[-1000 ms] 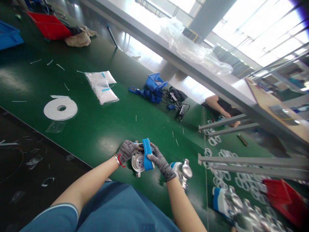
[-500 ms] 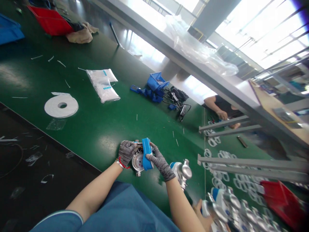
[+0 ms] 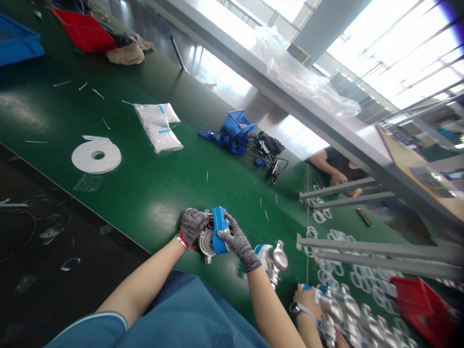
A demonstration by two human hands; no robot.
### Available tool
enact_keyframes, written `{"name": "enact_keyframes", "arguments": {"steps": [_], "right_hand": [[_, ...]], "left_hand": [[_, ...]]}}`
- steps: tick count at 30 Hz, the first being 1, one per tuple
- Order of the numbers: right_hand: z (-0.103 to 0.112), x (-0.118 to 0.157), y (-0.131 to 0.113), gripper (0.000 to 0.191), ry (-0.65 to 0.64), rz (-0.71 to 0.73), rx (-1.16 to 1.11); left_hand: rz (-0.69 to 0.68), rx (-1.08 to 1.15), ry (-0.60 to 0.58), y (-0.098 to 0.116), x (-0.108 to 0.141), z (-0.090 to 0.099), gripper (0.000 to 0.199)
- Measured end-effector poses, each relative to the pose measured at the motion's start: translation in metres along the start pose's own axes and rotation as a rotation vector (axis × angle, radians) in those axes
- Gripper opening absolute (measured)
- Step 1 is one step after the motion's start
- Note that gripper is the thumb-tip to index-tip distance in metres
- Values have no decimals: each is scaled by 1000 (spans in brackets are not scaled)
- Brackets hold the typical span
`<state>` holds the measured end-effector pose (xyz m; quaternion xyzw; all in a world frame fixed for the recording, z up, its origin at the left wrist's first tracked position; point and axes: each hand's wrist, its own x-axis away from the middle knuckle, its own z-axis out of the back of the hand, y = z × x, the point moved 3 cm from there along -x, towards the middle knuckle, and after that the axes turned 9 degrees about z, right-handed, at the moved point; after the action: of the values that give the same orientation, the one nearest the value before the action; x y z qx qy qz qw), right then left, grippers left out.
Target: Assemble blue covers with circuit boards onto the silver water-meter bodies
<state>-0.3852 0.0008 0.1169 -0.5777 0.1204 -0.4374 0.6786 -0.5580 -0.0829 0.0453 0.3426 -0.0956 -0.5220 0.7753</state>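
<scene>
In the head view, a round metal instrument housing sits on the green bench close to my body, its open face showing. A bright blue band-like cover stands over its right side. My left hand, in a grey knit glove, is closed at the housing's upper left edge; its fingertips are partly hidden. My right hand, gloved the same way, grips the blue cover, thumb on the near face and fingers behind. Just right of that hand is another metal instrument with a blue part.
A white tape roll and white packets lie on the left. Farther back are a blue bin and black cables. At right, a co-worker's hand is among several metal instruments, beside shelf legs and white rings.
My hands stay at the housing and blue cover, with only slight finger movement. The co-worker's hand at lower right has shifted, and a wristwatch now shows. The whole view has moved slightly.
</scene>
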Motion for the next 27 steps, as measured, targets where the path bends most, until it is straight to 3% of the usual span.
{"name": "enact_keyframes", "arguments": {"steps": [6,10,15,20,24,27], "right_hand": [[-14,6,-21,86,84,-105,362],[-31,16,-38,88,54,-171,684],[-50,24,-49,90,23,-209,820],[-56,21,-47,84,21,-198,928],[-61,17,-41,85,18,-201,1027],[-68,20,-36,78,21,-183,1034]], "left_hand": [[168,112,167,3,3,3,15],[303,208,113,8,3,3,13],[446,336,44,3,2,2,13],[592,821,-60,-3,16,0,22],[841,1337,-42,8,35,0,56],[865,1440,-120,26,39,-2,70]]}}
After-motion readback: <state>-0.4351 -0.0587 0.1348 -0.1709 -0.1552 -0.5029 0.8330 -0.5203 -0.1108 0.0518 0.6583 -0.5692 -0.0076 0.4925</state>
